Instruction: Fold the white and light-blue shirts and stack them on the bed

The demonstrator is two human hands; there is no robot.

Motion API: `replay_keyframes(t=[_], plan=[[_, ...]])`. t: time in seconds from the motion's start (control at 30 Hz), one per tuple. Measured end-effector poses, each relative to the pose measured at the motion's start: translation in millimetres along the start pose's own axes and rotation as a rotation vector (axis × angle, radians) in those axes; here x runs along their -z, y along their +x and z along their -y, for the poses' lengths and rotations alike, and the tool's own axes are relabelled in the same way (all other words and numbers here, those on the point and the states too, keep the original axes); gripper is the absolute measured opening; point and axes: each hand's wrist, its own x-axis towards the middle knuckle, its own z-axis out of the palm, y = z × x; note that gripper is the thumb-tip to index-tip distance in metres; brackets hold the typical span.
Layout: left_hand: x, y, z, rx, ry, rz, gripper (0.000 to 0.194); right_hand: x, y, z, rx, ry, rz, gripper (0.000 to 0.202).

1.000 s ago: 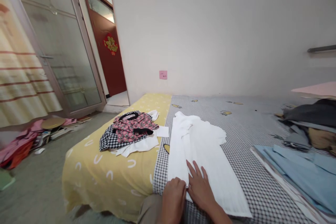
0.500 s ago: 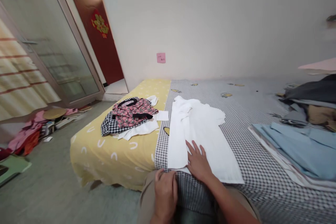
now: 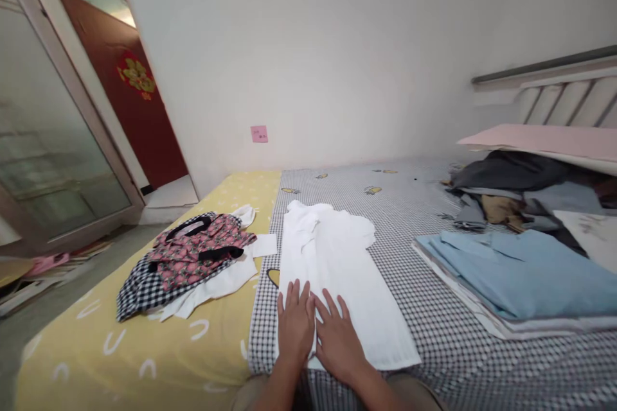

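Observation:
A white garment (image 3: 357, 270) lies spread on the checked bed cover, its left part folded inward over the rest. My left hand (image 3: 295, 321) rests flat on the folded part near the bed's front edge, fingers stretched away from me. Right beside it, my right hand (image 3: 337, 337) lies palm down across the fold's inner edge, fingers apart. Neither hand holds anything. To the left, a loose heap with a pink patterned garment (image 3: 193, 250), black-and-white checked cloth (image 3: 139, 289) and white pieces (image 3: 216, 286) lies on the yellow cover.
A light blue folded garment (image 3: 525, 276) tops a flat stack at the right. Behind it sit dark crumpled clothes (image 3: 511, 170) beneath a pink sheet-like item (image 3: 544, 141). A white wall (image 3: 313, 64) bounds the bed's far side, with a pink note (image 3: 259, 134) on it.
My left hand has moved from my knee onto the white garment and opened flat. My right hand has stayed on the garment. The view has turned to the right.

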Motion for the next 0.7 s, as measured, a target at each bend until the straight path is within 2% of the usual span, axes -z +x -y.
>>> replay_keyframes(t=[0.13,0.23,0.3,0.4,0.47,0.53,0.57,0.6,0.67,0.7], plan=[[-4.8,-3,6,-0.013,0.099,0.002,0.048,4,-1,3,-0.004,0.046,-0.007,0.090],[-8.7,-1,9,-0.050,0.169,-0.025,0.049,8,-13,3,0.004,0.099,-0.019,0.093],[-12.3,1,10,-0.084,0.219,-0.067,0.050,10,-30,0,-0.008,0.135,-0.006,0.094],[-14.8,2,8,-0.100,0.286,-0.107,0.051,13,-69,-7,-0.073,0.166,0.076,0.093],[-13.9,2,5,-0.091,0.317,-0.110,0.051,16,-98,-14,-0.140,0.204,0.084,0.083],[-12.2,2,2,-0.087,0.341,-0.102,0.052,21,-121,-25,-0.253,0.313,-0.045,0.053],[-11.5,2,1,-0.085,0.353,-0.093,0.052,25,-128,-33,-0.339,0.394,-0.162,0.039],[-11.1,2,1,-0.083,0.364,-0.084,0.052,30,-132,-42,-0.441,0.479,-0.297,0.033],[-10.8,2,1,-0.085,0.383,-0.078,0.052,41,-131,-64,-0.658,0.603,-0.550,0.037],[-11.0,2,1,-0.089,0.390,-0.081,0.052,46,-128,-75,-0.742,0.617,-0.634,0.040]])
